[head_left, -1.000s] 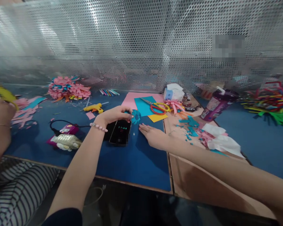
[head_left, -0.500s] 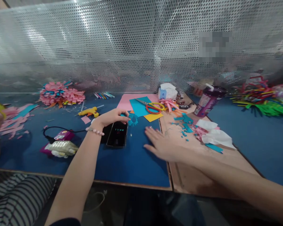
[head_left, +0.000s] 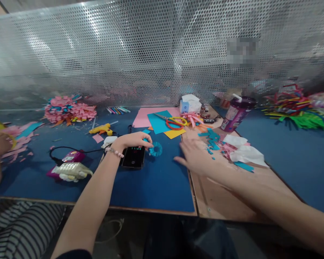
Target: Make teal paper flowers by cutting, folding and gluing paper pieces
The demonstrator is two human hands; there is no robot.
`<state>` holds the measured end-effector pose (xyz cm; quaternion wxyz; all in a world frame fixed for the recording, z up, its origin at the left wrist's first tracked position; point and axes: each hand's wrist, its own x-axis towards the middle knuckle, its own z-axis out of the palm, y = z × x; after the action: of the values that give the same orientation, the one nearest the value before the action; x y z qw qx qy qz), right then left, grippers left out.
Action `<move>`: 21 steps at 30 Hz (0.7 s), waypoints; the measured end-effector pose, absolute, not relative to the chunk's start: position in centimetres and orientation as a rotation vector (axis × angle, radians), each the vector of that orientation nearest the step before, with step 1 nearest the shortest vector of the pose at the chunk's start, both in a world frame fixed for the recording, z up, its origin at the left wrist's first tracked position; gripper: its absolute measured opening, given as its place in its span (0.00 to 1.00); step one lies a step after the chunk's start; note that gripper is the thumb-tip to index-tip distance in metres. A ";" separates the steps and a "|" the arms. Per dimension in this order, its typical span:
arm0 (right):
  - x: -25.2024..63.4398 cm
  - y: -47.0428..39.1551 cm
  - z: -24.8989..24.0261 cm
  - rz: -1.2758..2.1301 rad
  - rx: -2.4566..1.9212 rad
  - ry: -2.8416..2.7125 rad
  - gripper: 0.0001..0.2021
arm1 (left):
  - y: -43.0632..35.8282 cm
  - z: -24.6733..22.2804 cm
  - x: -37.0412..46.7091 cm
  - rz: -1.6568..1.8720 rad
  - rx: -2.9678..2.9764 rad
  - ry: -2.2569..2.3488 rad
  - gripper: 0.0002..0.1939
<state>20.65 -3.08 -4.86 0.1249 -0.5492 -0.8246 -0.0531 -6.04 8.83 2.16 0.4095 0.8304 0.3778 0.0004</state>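
My left hand (head_left: 137, 140), with a beaded bracelet at the wrist, hangs over a black phone (head_left: 133, 160) with a lit clock. Its fingers are pinched at the edge of a fringed blue paper ring (head_left: 158, 149) just above the blue table. My right hand (head_left: 194, 155) is stretched flat, slightly blurred, at the seam between the blue top and a bare wooden board (head_left: 216, 201). Nothing shows in it. Blue paper scraps (head_left: 212, 138) lie just beyond its fingers.
Scissors (head_left: 175, 122) rest on coloured paper sheets behind my hands. A yellow glue gun (head_left: 101, 129) and a corded purple device (head_left: 74, 156) lie left. A purple cup (head_left: 236, 113) and crumpled tissue (head_left: 247, 154) stand right. At far left is another person's hand (head_left: 1, 144).
My left hand has come nearer with the blue ring, which now shows its round opening more fully. My right hand has slid right, from the blue top onto the wooden board.
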 end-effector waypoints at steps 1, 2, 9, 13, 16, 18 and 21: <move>21.6 -2.6 -4.9 -0.293 -1.686 -2.299 0.34 | 8.7 2.1 -5.7 -0.012 2.101 0.940 0.16; 22.4 -2.2 -4.9 -0.409 -1.718 -2.217 0.31 | 8.6 2.0 -5.4 -0.023 2.114 0.928 0.17; 20.9 -1.1 -2.3 0.000 -1.485 -2.220 0.16 | 7.7 1.2 -3.3 -0.069 2.091 0.871 0.20; 18.8 -0.5 -1.1 0.295 -1.568 -2.052 0.16 | 7.7 0.9 -3.3 -0.049 2.058 0.892 0.18; 17.7 -0.2 -1.8 0.555 -1.484 -2.062 0.17 | 7.7 0.8 -3.5 -0.014 2.034 0.883 0.17; 17.2 -0.1 -2.7 0.651 -1.432 -2.039 0.16 | 7.7 0.8 -3.6 -0.004 2.004 0.874 0.17; 17.2 0.4 -3.6 0.751 -1.375 -1.964 0.13 | 7.7 1.0 -3.9 0.017 1.939 0.853 0.17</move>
<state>17.22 0.36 -3.58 0.3094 -0.5204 -0.7434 0.2843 -3.92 7.73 1.02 0.4898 0.7980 0.3510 0.0071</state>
